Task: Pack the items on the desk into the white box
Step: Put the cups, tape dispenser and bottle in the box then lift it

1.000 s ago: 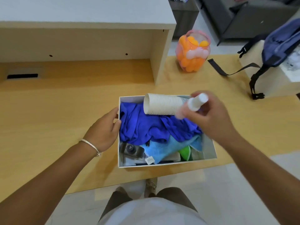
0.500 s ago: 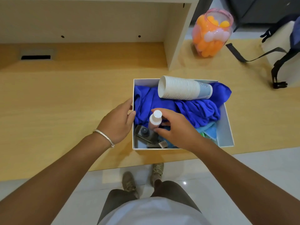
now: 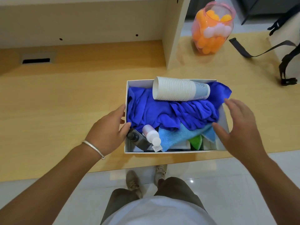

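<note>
The white box (image 3: 170, 152) sits at the desk's near edge. Inside lie a dark blue cloth (image 3: 146, 111), a stack of white paper cups (image 3: 175, 91) on its side at the back, a light blue cloth (image 3: 178, 137), something green (image 3: 197, 141), a dark bottle (image 3: 138, 139) and a small white-capped bottle (image 3: 151, 134) resting at the near left. My left hand (image 3: 107, 132) grips the box's left wall, thumb over the rim. My right hand (image 3: 240, 127) hovers over the box's right side, fingers spread and holding nothing.
A clear jar of orange and white balls (image 3: 211, 28) stands at the back right. A dark bag's straps (image 3: 243, 49) trail over the desk's right end. A shelf unit's upright (image 3: 175, 38) stands behind the box. A cable slot (image 3: 36, 60) is at the back left.
My right hand carried the small white-capped bottle down into the box's near left corner, let it go and moved to the right side. The left hand stayed on the box.
</note>
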Tool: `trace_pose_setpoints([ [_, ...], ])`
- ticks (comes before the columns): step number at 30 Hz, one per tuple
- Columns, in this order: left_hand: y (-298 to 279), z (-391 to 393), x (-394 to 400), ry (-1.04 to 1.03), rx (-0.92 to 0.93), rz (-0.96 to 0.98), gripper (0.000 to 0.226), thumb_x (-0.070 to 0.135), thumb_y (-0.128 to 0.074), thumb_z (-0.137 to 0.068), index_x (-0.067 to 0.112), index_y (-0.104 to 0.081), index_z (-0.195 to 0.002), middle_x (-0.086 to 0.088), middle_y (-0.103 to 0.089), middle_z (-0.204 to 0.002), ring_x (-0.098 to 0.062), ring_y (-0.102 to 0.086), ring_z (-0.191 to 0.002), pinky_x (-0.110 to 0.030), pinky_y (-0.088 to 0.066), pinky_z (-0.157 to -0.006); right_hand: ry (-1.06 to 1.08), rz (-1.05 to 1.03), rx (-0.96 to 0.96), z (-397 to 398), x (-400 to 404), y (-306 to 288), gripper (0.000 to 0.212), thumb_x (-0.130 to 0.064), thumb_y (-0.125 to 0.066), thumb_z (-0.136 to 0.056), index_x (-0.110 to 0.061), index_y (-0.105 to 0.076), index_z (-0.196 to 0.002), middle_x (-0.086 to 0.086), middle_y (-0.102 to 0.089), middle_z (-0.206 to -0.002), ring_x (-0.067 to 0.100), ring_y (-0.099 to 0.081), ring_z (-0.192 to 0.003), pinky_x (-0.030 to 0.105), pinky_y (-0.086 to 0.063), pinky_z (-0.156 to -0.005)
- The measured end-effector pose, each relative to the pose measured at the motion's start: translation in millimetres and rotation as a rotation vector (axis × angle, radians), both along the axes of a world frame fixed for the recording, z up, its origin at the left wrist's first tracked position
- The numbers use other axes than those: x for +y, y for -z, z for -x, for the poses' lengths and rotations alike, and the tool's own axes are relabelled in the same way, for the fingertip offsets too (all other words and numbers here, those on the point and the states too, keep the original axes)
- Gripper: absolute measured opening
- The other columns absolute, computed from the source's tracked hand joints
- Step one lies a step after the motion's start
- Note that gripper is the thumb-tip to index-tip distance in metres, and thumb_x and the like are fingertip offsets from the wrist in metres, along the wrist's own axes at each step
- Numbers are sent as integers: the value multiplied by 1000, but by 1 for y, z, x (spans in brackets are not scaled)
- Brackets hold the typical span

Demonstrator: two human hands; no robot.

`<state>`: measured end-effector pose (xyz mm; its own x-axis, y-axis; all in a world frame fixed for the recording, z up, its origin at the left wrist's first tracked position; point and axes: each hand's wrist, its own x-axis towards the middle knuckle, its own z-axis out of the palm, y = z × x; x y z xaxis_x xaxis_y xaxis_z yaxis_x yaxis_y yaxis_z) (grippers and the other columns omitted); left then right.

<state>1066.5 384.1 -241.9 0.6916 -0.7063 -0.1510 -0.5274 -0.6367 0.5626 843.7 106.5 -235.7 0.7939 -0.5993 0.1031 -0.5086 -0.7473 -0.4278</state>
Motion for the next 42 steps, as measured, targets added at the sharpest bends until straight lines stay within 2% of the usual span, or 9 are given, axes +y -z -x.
trace_pose_setpoints([
  [4, 2, 2, -5, -129, 338, 135, 53, 23, -55, -93, 39, -37, -140, 20, -56, -124, -2, -59, -107, -29, -51, -85, 82, -250, 63, -1, -15, 9, 87, -26, -70, -83, -19, -16, -150, 7, -29, -152, 20, -30, -138, 37, -33, -105],
  [8, -1, 3, -11, -171, 550, 152, 60, 13, -47, -96, 54, -33, -137, 8, -61, -124, -24, -68, -96, -57, -56, -74, 75, -355, 123, -8, -22, 13, 74, -27, -62, -87, -26, -20, -149, -1, -37, -148, 20, -42, -132, 47, -43, -99],
  [11, -5, 5, -14, -133, 510, 88, 67, 16, -45, -93, 61, -22, -138, 11, -61, -123, -29, -66, -101, -55, -57, -76, 15, -379, 155, -10, -24, 14, 57, -22, -56, -87, -31, -33, -138, -3, -57, -119, 24, -56, -103, 40, -45, -80],
  [14, -6, 6, -17, -130, 485, 23, 73, 25, -43, -86, 58, -11, -143, -6, -62, -123, -42, -61, -102, -59, -53, -82, -23, -383, 181, -9, -28, 16, 54, -12, -51, -85, -30, -33, -133, -1, -57, -99, 26, -55, -78, 38, -42, -64],
  [18, 0, 8, -18, -109, 380, -48, 77, 9, -42, -90, 49, -6, -146, -18, -65, -109, -40, -61, -77, -52, -51, -73, -64, -333, 233, -6, -33, 21, 66, -6, -47, -88, -26, -19, -144, 0, -53, -74, 18, -50, -59, 27, -28, -49],
  [23, 0, 25, -20, -85, 343, -91, 76, 6, -42, -90, 40, -6, -148, -22, -64, -90, -35, -52, -60, -49, -49, -64, -48, -272, 266, 1, -41, 21, 66, -5, -46, -90, -16, -15, -148, -7, -43, -66, 13, -43, -55, 26, -23, -48],
  [28, 0, 55, -23, -80, 232, -149, 73, 4, -45, -91, 20, -5, -151, -7, -47, -58, -20, -40, -49, -34, -35, -52, -29, -216, 256, 23, -39, 19, 73, -6, -46, -90, -15, -7, -151, -3, -42, -59, 18, -42, -49, 28, -20, -46],
  [33, -6, 98, -9, -60, 128, -160, 93, -4, -49, -87, 18, 14, -151, -1, -39, -51, -17, -35, -45, -29, -30, -48, -72, -147, 236, 56, -28, 14, 82, -5, -46, -89, -27, 1, -152, 1, -44, -56, 22, -43, -46, 28, -21, -45],
  [42, -14, 231, 46, -17, 58, -193, 104, -14, -52, -73, 18, 9, -152, 3, -43, -54, -15, -40, -50, -28, -30, -51, -211, -79, 212, 168, 13, 5, 82, -5, -45, -89, -27, 3, -152, 0, -45, -61, 20, -44, -51, 30, -22, -45],
])
